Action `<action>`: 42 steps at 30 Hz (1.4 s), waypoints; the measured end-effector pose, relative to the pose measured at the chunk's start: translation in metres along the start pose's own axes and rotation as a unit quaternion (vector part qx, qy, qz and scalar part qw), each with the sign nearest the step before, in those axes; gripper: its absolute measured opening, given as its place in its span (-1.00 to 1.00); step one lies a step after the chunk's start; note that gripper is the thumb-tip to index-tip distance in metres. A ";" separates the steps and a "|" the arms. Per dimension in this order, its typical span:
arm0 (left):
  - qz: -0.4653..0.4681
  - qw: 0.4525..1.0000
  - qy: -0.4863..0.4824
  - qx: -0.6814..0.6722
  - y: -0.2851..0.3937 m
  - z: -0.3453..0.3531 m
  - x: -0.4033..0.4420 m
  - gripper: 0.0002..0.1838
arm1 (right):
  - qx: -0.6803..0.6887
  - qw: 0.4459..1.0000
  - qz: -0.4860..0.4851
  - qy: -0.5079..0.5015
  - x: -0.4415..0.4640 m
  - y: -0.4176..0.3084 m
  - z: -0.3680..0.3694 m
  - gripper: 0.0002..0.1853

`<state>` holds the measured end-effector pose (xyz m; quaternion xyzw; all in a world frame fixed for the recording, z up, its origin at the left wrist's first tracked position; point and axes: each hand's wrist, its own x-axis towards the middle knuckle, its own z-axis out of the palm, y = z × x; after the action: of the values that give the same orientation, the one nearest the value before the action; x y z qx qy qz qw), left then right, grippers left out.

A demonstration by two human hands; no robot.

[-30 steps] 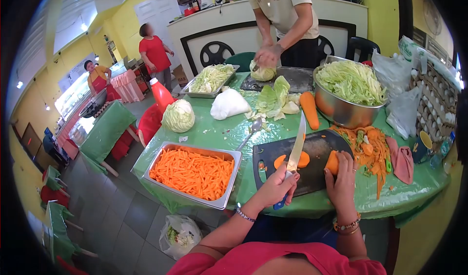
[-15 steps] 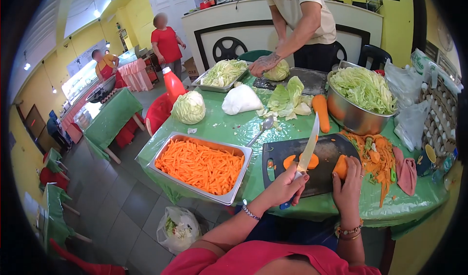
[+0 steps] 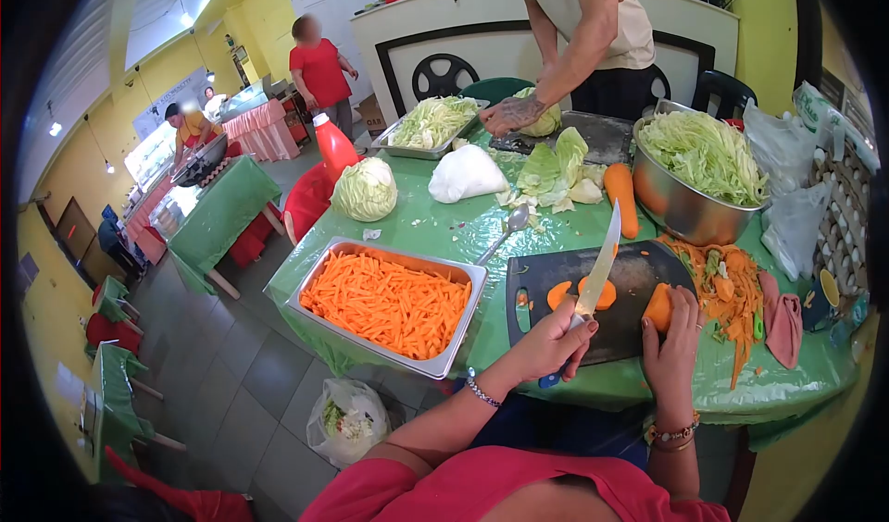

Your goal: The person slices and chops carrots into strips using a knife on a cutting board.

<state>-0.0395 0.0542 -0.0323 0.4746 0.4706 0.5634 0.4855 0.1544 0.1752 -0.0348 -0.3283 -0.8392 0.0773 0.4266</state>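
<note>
My left hand (image 3: 556, 341) is closed round the handle of a knife (image 3: 604, 265), whose blade points up and away over the black cutting board (image 3: 632, 277). At the board's right side, my right hand (image 3: 673, 341) grips an orange carrot piece (image 3: 657, 307), resting on the board. Two larger carrot slices (image 3: 558, 293) lie flat near the blade, one partly behind it. To the left, a metal tray (image 3: 439, 366) holds carrot sticks (image 3: 384, 302). Orange peelings (image 3: 727, 291) are heaped right of the board.
A whole carrot (image 3: 620, 198), a spoon (image 3: 505, 232), a cabbage (image 3: 364, 190) and a metal bowl (image 3: 693, 207) of shredded cabbage stand beyond the board. Across the table, a person's tattooed hand (image 3: 512, 115) is beside another cabbage. A red bottle (image 3: 335, 147) is at the back left.
The whole view has shifted, with the table lying further right. Both my hands keep their holds on the knife and the carrot piece. The person opposite has moved a hand to the cabbage's left side.
</note>
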 end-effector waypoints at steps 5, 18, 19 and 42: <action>-0.003 1.000 0.005 -0.005 0.001 0.001 -0.001 -0.66 | -0.004 1.000 -0.005 0.001 0.000 -0.001 -0.001 -0.41; 0.013 1.000 0.005 -0.002 0.000 0.001 -0.002 -0.70 | -0.004 1.000 -0.006 0.008 -0.001 -0.001 0.000 -0.40; 0.011 1.000 0.008 -0.001 0.000 0.001 -0.002 -0.70 | -0.002 1.000 -0.004 0.008 -0.001 -0.002 0.000 -0.40; -0.004 1.000 0.009 -0.013 -0.003 0.000 0.000 -0.66 | 0.000 1.000 -0.009 0.000 -0.001 0.000 -0.002 -0.40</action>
<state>-0.0390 0.0548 -0.0352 0.4613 0.4692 0.5717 0.4901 0.1560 0.1741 -0.0346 -0.3205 -0.8424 0.0730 0.4270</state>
